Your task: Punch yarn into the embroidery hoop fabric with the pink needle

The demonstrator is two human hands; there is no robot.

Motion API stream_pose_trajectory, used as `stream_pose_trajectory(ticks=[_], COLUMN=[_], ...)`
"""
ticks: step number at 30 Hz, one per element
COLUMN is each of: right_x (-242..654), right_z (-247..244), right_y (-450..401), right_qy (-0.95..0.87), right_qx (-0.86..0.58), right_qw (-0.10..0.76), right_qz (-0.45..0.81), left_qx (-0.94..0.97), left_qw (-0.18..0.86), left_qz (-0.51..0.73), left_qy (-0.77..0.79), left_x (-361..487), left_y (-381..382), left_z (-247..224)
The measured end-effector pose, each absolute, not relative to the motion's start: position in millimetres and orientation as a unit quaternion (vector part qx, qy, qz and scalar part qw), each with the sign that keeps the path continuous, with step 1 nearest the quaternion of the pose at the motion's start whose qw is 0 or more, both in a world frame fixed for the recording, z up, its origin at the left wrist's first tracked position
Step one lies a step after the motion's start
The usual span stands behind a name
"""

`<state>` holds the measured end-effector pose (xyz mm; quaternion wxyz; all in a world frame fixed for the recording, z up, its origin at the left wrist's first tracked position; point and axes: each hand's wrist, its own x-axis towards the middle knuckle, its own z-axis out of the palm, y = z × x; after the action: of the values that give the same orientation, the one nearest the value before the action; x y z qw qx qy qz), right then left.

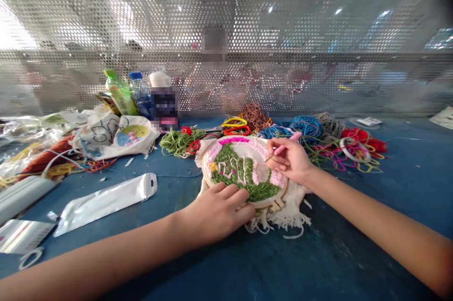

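Note:
A round embroidery hoop (287,191) lies on the blue table, holding white cloth (247,150) with green, pink and magenta looped yarn and a patch of yellow. My left hand (222,204) is over the hoop's near left rim, its fingers curled onto the green stitches; the thumb's grip underneath is hidden. Above the right part of the cloth, my right hand (288,159) is closed around a pink-handled punch needle (281,149). Its thin metal shaft slants down left toward the pale pink stitches. Frayed cloth edges (279,223) spill out in front of the hoop.
Behind the hoop lie scissors (235,122), green yarn (181,142), brown yarn (255,118) and blue yarn (306,126). Red yarn (368,141) sits farther right. Bottles (120,94), another stitched cloth (132,136) and a clear packet (106,204) are leftward. A perforated metal screen (283,32) closes the back.

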<state>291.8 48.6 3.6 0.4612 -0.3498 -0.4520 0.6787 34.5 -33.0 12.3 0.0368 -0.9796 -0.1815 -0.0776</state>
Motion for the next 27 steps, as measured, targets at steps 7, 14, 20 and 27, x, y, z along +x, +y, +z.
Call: stream_pose_trajectory(ticks=[7, 14, 20, 27], right_x=[317, 303, 239, 220], right_z=[43, 76, 76, 39], right_y=[68, 116, 170, 204], right_qy=[-0.541, -0.717, -0.820, -0.846], right_qx=[-0.530, -0.639, -0.569, -0.526], right_qw=[0.102, -0.108, -0.047, -0.087], right_qz=[0.645, 0.257, 0.038, -0.020], left_qx=[-0.952, -0.901, -0.873, -0.818], left_qw=[-0.112, -0.249, -0.332, -0.422], left_qz=[-0.180, -0.255, -0.255, -0.253], left_qy=[-0.221, -0.246, -0.248, -0.299], left_x=[22, 11, 9, 12], left_y=[-20, -19, -20, -14], left_z=[4, 6, 8, 6])
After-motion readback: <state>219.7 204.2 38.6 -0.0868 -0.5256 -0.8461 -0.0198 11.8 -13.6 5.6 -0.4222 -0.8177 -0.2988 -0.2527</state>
